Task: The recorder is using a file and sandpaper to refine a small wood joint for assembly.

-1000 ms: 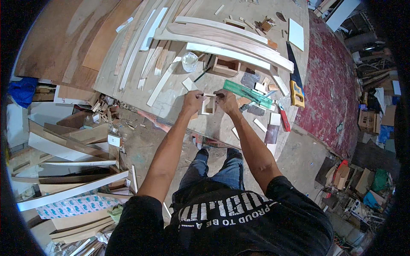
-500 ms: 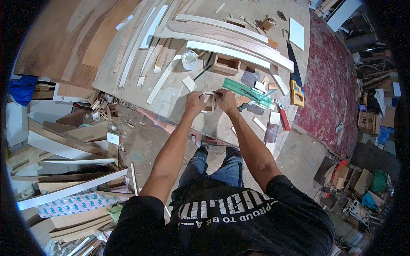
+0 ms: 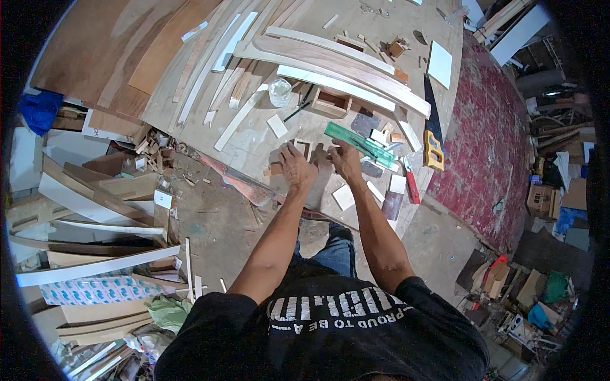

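Lettering (image 3: 345,312) marks the shirt (image 3: 356,352), left hand (image 3: 298,169) beside frame (image 3: 309,150).

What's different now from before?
The right hand let go of the little wooden frame and moved right. The left hand is at the frame's left side; I can't tell if it still grips. The green strip and saw stayed put.

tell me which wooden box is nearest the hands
The small pale box right beside the left hand. The larger brown box sits farther up, and two more boxes lie past the long boards.
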Available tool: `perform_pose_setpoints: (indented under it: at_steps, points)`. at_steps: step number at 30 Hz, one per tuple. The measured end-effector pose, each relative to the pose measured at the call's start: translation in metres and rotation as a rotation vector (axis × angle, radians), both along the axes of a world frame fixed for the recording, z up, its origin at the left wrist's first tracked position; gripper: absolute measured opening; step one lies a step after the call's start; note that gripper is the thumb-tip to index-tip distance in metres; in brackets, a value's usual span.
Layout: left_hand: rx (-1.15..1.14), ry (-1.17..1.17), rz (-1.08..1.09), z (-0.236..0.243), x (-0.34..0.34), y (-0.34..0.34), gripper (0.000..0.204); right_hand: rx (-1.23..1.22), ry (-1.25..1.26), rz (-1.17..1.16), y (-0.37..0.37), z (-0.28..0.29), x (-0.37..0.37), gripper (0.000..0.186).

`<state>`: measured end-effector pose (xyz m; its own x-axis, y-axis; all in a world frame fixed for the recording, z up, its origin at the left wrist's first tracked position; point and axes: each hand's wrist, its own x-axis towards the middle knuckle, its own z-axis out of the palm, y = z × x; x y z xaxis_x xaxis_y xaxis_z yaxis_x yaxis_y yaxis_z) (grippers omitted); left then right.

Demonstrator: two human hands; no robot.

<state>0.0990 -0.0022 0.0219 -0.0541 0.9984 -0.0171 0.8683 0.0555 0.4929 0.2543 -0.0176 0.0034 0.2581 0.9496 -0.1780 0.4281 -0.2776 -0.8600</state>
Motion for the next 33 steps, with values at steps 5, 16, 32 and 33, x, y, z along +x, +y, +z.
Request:
perform_pose_setpoints:
  at_steps: [5,16,32,33]
  points:
    - [-0.08,0.024,0.054,-0.002,0.011,-0.003,0.072,-0.05,0.095,-0.033,-0.033,0.03,0.022,0.039]
    - [0.004,0.115,0.131,-0.014,0.018,-0.008,0.065,-0.087,0.013,0.01,-0.069,0.062,0.067,0.041]
    - [-0.014,0.066,0.159,-0.006,0.027,-0.01,0.062,-0.023,0.079,0.0,-0.082,0.05,0.088,0.038]
    - [-0.024,0.052,0.146,-0.007,0.026,-0.009,0.065,-0.023,0.073,0.002,-0.083,0.05,0.088,0.038]
